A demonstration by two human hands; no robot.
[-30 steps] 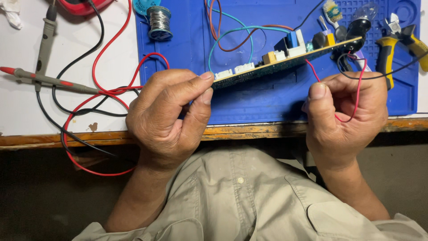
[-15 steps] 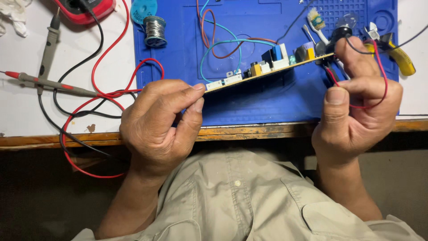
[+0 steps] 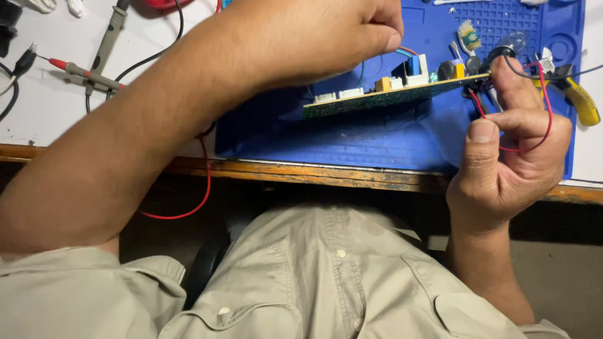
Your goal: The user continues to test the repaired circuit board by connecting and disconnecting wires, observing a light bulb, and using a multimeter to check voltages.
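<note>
Progress: we judge the work mid-way, circuit board (image 3: pixel 392 95) lifted off the blue mat (image 3: pixel 377 135), wires still attached | right hand (image 3: pixel 509 157) grip closed on board's right end and red wire (image 3: pixel 545 107) | left hand (image 3: pixel 326 34) fingers curled above board's left half, contact unclear | bench (image 3: pixel 314 174) below.

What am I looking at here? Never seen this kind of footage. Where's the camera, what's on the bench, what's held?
One camera, worn on a person's head, looking down at their own bare hands; no robot. The right hand holds the end of a green circuit board edge-up, a red wire looped around its fingers. The left hand reaches over the board's far side. Underneath lies a blue work mat on a wooden-edged bench. Nearby: yellow-handled cutters and red-tipped meter probes.
</note>
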